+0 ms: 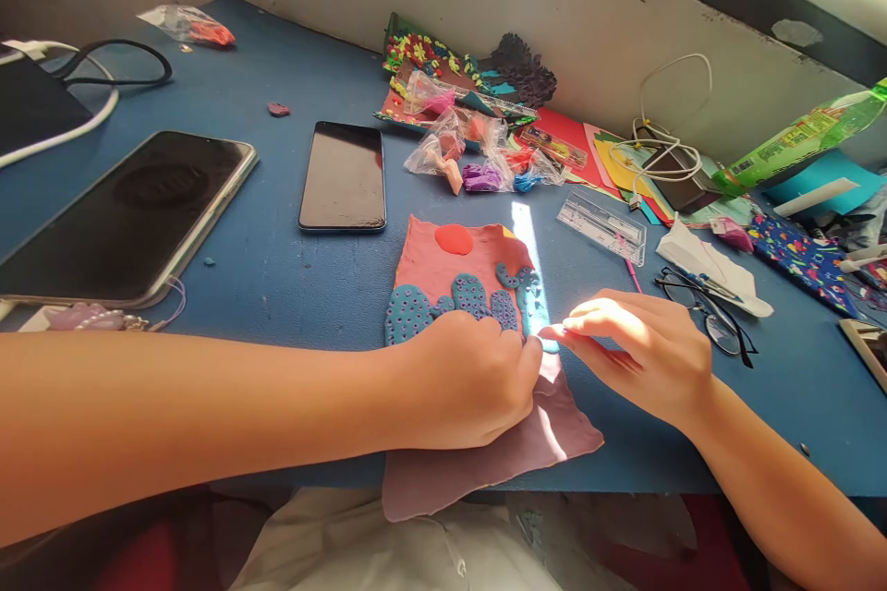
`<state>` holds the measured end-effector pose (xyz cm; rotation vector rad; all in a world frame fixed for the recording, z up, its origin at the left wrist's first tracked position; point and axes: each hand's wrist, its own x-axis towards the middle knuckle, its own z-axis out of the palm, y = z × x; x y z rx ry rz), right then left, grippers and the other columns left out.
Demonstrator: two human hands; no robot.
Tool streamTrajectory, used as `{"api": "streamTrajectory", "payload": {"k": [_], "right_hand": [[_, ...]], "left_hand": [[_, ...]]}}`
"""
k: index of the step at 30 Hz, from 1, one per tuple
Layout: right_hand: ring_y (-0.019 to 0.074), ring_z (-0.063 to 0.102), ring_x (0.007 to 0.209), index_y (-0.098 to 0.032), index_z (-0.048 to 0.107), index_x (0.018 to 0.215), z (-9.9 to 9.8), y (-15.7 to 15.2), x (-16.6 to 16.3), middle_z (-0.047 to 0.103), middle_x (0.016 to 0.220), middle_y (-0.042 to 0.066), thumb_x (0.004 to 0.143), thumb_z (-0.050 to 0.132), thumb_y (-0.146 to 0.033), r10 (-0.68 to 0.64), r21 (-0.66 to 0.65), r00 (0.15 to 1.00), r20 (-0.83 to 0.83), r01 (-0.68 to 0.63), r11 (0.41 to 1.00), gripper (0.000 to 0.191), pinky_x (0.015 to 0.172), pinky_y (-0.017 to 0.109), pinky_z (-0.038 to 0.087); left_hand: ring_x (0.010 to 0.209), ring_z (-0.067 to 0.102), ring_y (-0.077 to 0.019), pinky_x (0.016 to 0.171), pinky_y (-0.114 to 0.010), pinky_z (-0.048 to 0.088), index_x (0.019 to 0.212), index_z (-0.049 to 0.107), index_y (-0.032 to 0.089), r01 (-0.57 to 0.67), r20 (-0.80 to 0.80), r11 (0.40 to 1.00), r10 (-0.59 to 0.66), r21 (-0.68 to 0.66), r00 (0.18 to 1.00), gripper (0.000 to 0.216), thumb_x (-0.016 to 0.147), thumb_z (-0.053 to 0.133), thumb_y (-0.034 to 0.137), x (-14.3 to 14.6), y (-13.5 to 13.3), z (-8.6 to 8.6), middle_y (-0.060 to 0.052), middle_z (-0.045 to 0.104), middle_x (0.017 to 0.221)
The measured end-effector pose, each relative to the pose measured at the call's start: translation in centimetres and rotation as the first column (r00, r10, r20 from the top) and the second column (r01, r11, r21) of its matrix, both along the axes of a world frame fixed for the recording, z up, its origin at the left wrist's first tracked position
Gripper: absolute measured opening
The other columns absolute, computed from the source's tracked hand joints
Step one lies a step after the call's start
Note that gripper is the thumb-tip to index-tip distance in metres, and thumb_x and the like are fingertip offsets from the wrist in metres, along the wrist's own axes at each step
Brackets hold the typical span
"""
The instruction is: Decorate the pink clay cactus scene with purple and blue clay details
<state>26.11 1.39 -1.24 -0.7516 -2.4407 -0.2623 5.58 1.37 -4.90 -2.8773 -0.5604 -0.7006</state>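
A pink clay sheet (443, 263) lies on the blue table (291, 286) in front of me, with an orange-red disc (454, 239) near its top and several teal dotted cactus shapes (471, 295) across its middle. My left hand (467, 379) rests curled on the sheet, its fingers closed and pressed down just below the cactus shapes. My right hand (641, 351) comes in from the right, fingers pinched together at the sheet's right edge, next to the teal piece there. What the fingertips hold, if anything, is too small to make out.
Two phones lie to the left, a large one (128, 217) and a smaller one (343, 175). Clay bags (478, 162), a clear ruler case (601, 226), glasses (707, 309), coloured papers, a charger with cable (675, 171) and a green bottle (804, 134) crowd the back and right.
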Motion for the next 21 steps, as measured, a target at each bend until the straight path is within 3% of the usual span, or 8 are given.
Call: {"api": "streamTrajectory", "payload": {"k": [11, 17, 21], "right_hand": [[0.0113, 0.066, 0.059, -0.019, 0.054, 0.095, 0.04, -0.15, 0.08, 0.070, 0.071, 0.001, 0.088, 0.055, -0.008, -0.036, 0.018, 0.999, 0.015, 0.036, 0.999, 0.013, 0.055, 0.022, 0.051], [0.0110, 0.064, 0.058, -0.019, 0.055, 0.087, 0.00, -0.09, 0.02, 0.070, 0.069, 0.000, 0.080, 0.068, -0.009, -0.050, 0.010, 0.999, -0.016, 0.050, 0.999, 0.019, 0.054, 0.022, 0.050], [0.0106, 0.064, 0.057, -0.019, 0.055, 0.088, 0.15, -0.17, 0.07, 0.069, 0.066, -0.001, 0.085, 0.062, -0.010, -0.044, 0.002, 0.999, -0.003, 0.044, 0.999, 0.012, 0.055, 0.021, 0.050]], "left_hand": [[0.042, 0.043, -0.0127, 0.038, -0.027, 0.016, 0.075, 0.056, 0.013, 0.002, 0.005, 1.000, -0.002, -0.004, 1.000, 0.016, 0.084, 0.045, 0.017, 0.03, 0.02, 0.00, -0.001, 0.051, 0.054], [0.042, 0.042, -0.0127, 0.038, -0.028, 0.016, 0.073, 0.057, 0.013, 0.006, 0.021, 1.000, -0.006, -0.004, 1.000, 0.016, 0.084, 0.046, 0.018, 0.07, 0.05, 0.05, 0.000, 0.050, 0.054], [0.042, 0.041, -0.0122, 0.038, -0.027, 0.016, 0.073, 0.056, 0.013, 0.004, 0.007, 1.000, -0.004, -0.001, 1.000, 0.016, 0.084, 0.044, 0.016, 0.07, 0.04, 0.01, -0.001, 0.050, 0.053]]}}
